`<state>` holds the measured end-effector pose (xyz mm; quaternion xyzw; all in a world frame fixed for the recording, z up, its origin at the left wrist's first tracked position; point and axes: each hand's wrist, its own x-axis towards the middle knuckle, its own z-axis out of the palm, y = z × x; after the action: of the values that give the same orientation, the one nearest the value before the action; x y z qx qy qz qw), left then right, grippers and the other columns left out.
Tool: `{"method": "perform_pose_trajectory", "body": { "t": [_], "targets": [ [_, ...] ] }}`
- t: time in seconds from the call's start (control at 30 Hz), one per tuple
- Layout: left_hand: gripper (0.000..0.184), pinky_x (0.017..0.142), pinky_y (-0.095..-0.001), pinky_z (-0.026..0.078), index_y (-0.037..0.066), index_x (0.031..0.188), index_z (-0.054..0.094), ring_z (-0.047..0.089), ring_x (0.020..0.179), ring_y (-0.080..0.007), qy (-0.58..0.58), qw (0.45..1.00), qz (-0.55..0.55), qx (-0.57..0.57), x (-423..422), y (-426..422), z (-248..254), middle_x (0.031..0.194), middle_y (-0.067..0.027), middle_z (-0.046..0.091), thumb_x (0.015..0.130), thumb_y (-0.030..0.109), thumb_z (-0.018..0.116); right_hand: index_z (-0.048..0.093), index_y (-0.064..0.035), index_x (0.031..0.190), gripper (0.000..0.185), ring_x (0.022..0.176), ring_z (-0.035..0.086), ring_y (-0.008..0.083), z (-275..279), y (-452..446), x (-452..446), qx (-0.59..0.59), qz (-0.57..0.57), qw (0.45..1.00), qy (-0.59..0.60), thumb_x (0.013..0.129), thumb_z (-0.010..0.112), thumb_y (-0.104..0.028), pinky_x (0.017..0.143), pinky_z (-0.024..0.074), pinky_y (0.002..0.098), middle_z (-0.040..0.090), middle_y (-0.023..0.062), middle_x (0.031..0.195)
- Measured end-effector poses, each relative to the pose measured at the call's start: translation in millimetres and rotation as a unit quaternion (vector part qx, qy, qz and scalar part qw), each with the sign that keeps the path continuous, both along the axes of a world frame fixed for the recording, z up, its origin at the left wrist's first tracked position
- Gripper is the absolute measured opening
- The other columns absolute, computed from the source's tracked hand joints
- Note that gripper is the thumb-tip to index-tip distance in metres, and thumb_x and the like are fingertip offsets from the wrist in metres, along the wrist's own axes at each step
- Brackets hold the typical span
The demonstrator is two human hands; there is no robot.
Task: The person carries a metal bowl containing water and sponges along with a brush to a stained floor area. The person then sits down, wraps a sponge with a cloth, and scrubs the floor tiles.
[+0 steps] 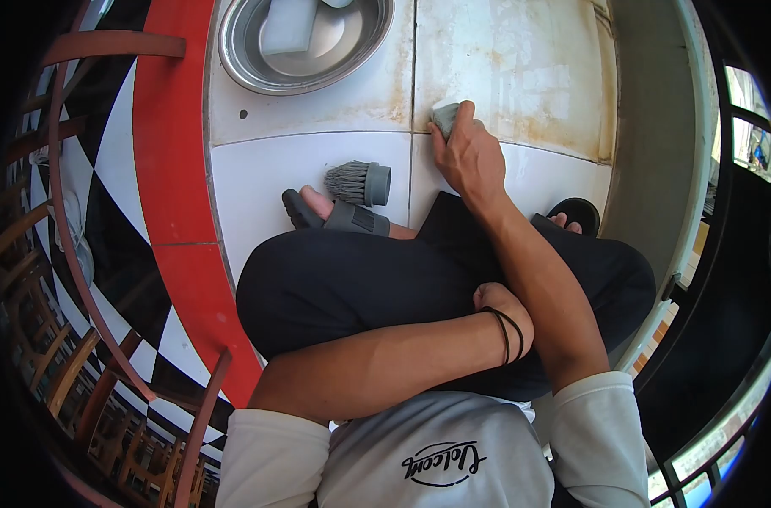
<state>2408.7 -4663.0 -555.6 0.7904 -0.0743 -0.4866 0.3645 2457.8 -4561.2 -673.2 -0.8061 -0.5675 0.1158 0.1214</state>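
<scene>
My right hand is closed around a small grey-green sponge, pressed to the floor tiles near a grout line. White shows along the sponge's far edge. My left hand rests by my knee, tucked beneath my right forearm. Its fingers are hidden, and dark bands circle the wrist. Beyond my left foot lies a round grey brush on its side, bristles toward the left. A metal basin stands farther off at the upper left, with a whitish block and part of another pale thing inside.
Brown stains mark the white tiles on the far right side. A red border runs along the left, beside a black-and-white checkered floor with wooden chairs. A low wall bounds the right. My sandalled feet are close to the brush and wall.
</scene>
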Motion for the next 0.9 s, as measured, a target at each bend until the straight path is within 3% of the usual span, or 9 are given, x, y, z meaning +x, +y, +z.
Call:
{"method": "perform_pose_trajectory", "body": {
  "t": [0.07,0.2,0.3,0.37,0.5,0.67,0.8,0.9],
  "targets": [
    [0.023,0.054,-0.0367,0.04,0.018,0.097,0.076,0.062,0.068,-0.018,0.012,1.0,0.025,-0.005,-3.3,2.0,4.3,0.082,0.0031,0.067,0.075,0.017,0.071,0.045,-0.0006,0.098,0.04,0.058,0.065,0.0393,2.8,-5.1,-14.1,0.007,0.06,0.998,-0.006,0.089,0.069,-0.031,0.048,0.0529,0.0441,0.06,0.0219,0.066],
    [0.023,0.054,-0.0381,0.041,0.018,0.097,0.076,0.062,0.069,-0.019,-0.023,0.999,0.033,0.003,-9.9,-0.7,2.4,0.082,0.0026,0.068,0.075,0.016,0.072,0.043,0.0007,0.099,0.04,0.057,0.063,0.0412,-1.4,-1.8,8.1,-0.001,-0.076,0.997,0.004,0.09,0.067,-0.03,0.048,0.0509,0.0457,0.061,0.0232,0.065],
    [0.022,0.054,-0.0388,0.041,0.018,0.097,0.076,0.063,0.07,-0.0201,0.006,1.0,0.025,-0.015,-10.2,7.1,11.1,0.083,0.0025,0.069,0.075,0.016,0.071,0.043,0.0006,0.099,0.04,0.058,0.063,0.0412,-1.6,-1.6,-3.5,0.023,-0.056,0.998,0.009,0.09,0.067,-0.03,0.049,0.0511,0.0461,0.061,0.0236,0.064],
    [0.025,0.056,-0.0394,0.042,0.018,0.099,0.076,0.064,0.071,-0.0203,0.022,0.999,0.026,-0.004,-9.4,2.6,8.4,0.086,0.0024,0.07,0.075,0.017,0.072,0.044,0.0003,0.103,0.044,0.06,0.065,0.0422,-0.2,-5.7,-13.8,-0.021,-0.001,1.0,0.021,0.087,0.07,-0.031,0.051,0.0539,0.0462,0.061,0.0256,0.067],
    [0.027,0.058,-0.0404,0.043,0.018,0.101,0.076,0.064,0.073,-0.0204,0.016,1.0,0.017,-0.003,-9.5,-0.4,3.5,0.088,0.0026,0.07,0.074,0.017,0.072,0.044,-0.0013,0.101,0.042,0.062,0.066,0.0423,-0.1,-4.6,13.6,-0.01,-0.133,0.991,0.014,0.087,0.07,-0.031,0.052,0.054,0.0464,0.061,0.0258,0.07],
    [0.025,0.058,-0.0381,0.042,0.019,0.098,0.076,0.062,0.071,-0.019,0.029,0.999,0.016,0.005,-8.3,-0.6,8.7,0.085,0.0048,0.068,0.073,0.018,0.073,0.044,-0.0012,0.1,0.041,0.06,0.065,0.0404,4.5,-9.4,-17.2,-0.03,0.007,0.999,0.017,0.087,0.07,-0.03,0.051,0.0537,0.0456,0.061,0.0242,0.068],
    [0.023,0.057,-0.0378,0.042,0.02,0.097,0.076,0.062,0.069,-0.0189,0.018,1.0,0.003,0.007,-10.1,-10.8,-3.9,0.082,0.005,0.068,0.074,0.02,0.073,0.045,-0.0007,0.101,0.041,0.058,0.065,0.0403,-0.6,-7.3,11.7,-0.014,-0.116,0.993,0.009,0.087,0.07,-0.03,0.049,0.0532,0.0446,0.061,0.0238,0.068],
    [0.023,0.058,-0.0375,0.042,0.019,0.097,0.076,0.062,0.068,-0.0194,0.026,1.0,-0.016,-0.001,-5.0,-5.9,-1.4,0.083,0.003,0.069,0.074,0.02,0.072,0.043,-0.0003,0.1,0.04,0.057,0.064,0.0404,-0.6,-10.5,-3.5,0.016,-0.021,1.0,0.007,0.089,0.069,-0.029,0.049,0.0518,0.045,0.062,0.0239,0.066]
  ]
}}
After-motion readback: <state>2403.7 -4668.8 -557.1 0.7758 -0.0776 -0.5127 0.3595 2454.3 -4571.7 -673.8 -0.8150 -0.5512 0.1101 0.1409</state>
